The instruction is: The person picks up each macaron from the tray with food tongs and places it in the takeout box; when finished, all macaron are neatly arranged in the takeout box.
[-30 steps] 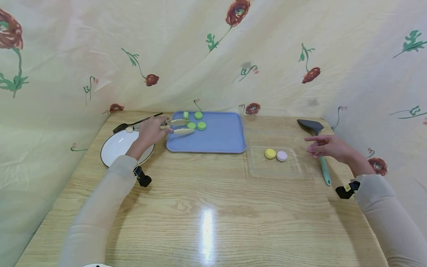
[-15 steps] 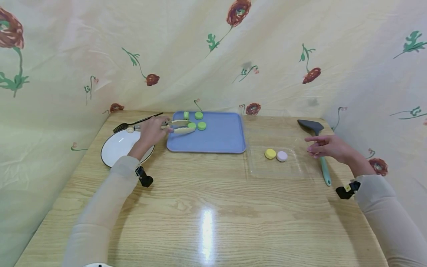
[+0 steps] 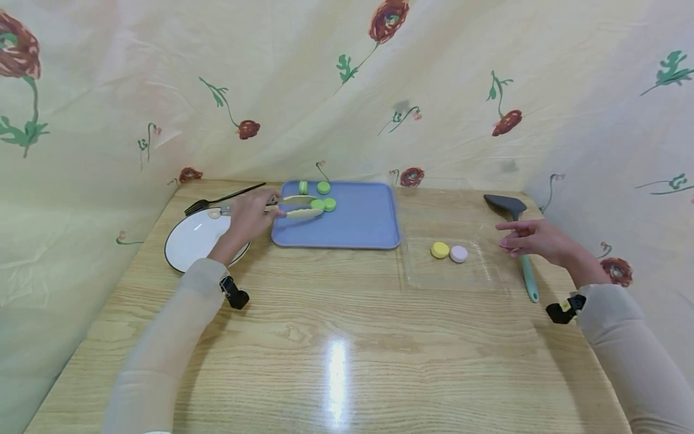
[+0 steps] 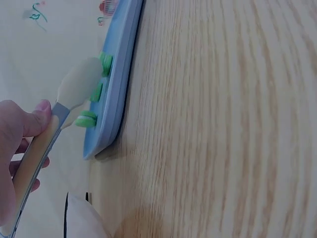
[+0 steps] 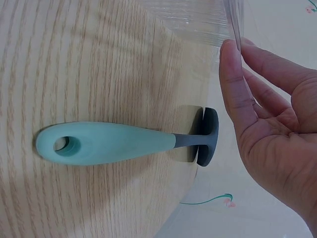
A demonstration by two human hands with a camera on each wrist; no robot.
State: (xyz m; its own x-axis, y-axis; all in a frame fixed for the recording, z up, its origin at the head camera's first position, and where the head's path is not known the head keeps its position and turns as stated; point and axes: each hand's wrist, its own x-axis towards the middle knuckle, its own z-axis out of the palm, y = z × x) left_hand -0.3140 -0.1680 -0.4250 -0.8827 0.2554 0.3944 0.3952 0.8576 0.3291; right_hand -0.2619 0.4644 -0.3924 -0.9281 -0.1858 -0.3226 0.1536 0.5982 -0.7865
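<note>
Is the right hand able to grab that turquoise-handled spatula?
Probably: the turquoise-handled spatula lies near the right hand, with nothing lying on it. But that hand pinches the clear plastic container, so it would likely need to let go first.

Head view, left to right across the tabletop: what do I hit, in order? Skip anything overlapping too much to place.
White round dish with dark rim → left hand → blue rectangular tray → yellow round macaron → pale lilac round macaron → right hand
</note>
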